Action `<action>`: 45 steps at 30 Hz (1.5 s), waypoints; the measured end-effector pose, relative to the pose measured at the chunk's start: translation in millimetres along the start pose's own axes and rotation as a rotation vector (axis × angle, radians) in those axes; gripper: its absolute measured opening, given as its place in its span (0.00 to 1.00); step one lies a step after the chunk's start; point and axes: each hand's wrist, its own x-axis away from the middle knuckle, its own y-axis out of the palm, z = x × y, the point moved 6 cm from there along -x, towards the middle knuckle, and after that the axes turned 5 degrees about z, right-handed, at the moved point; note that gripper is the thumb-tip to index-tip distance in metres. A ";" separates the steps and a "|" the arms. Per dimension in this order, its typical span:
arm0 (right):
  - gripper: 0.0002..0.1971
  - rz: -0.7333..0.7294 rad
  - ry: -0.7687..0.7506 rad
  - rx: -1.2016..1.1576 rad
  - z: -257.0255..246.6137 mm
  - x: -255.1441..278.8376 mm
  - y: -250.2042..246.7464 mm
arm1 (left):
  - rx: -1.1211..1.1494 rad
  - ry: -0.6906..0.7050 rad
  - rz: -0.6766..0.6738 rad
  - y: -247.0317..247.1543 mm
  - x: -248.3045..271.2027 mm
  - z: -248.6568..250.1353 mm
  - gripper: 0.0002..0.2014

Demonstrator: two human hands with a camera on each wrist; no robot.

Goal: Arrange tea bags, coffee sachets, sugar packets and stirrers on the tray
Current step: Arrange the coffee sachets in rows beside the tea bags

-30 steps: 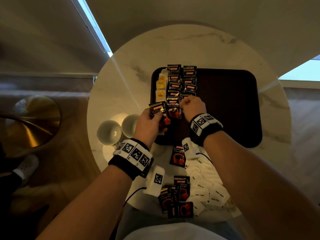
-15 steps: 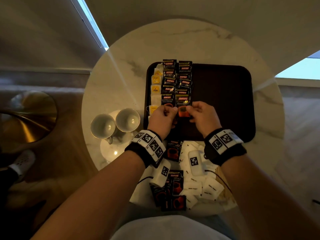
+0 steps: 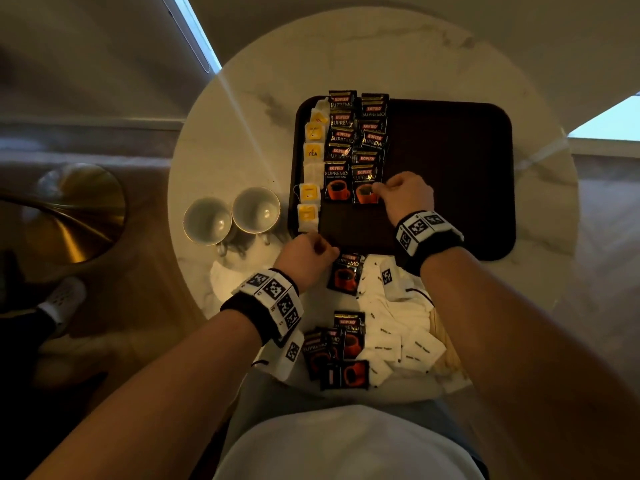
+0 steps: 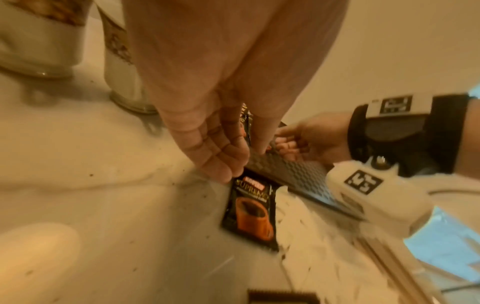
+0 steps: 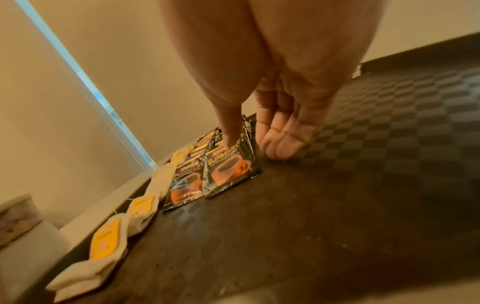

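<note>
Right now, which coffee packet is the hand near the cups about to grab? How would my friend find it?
Start at the dark tray on the round marble table. Just off the tray's near edge, beside the pile of white sugar packets, one black Kopiko Supremo coffee sachet lies alone, the left hand reaching at its top edge. Other loose sachets are heaped nearer the person; the rest sit in rows on the tray.

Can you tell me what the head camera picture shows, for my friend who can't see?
Right hand touches the nearest coffee sachet on a dark tray, beside a row of tea bags. Left hand reaches for another sachet on the round table.
</note>
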 end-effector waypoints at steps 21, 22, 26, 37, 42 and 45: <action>0.28 -0.532 -0.388 0.426 56.8 180.1 32.5 | -0.154 -0.023 0.183 27.7 38.9 -44.0 0.22; 0.31 -0.530 -0.470 0.545 58.0 184.5 37.0 | -0.128 -0.018 0.178 25.6 41.4 -47.9 0.22; 0.27 -0.430 -0.712 0.803 57.8 195.2 48.1 | -0.116 0.025 0.133 20.1 48.7 -61.0 0.17; 0.12 -0.449 -0.547 0.395 32.0 178.4 27.8 | 0.130 0.039 0.119 -4.6 50.1 -77.9 0.14; 0.12 -0.420 -0.420 0.122 6.5 166.2 3.7 | 0.525 -0.002 0.041 -6.9 52.3 -45.0 0.14; 0.11 -0.354 -0.377 -0.011 -6.1 157.1 -6.4 | 0.646 0.024 -0.051 -5.9 56.3 -20.0 0.12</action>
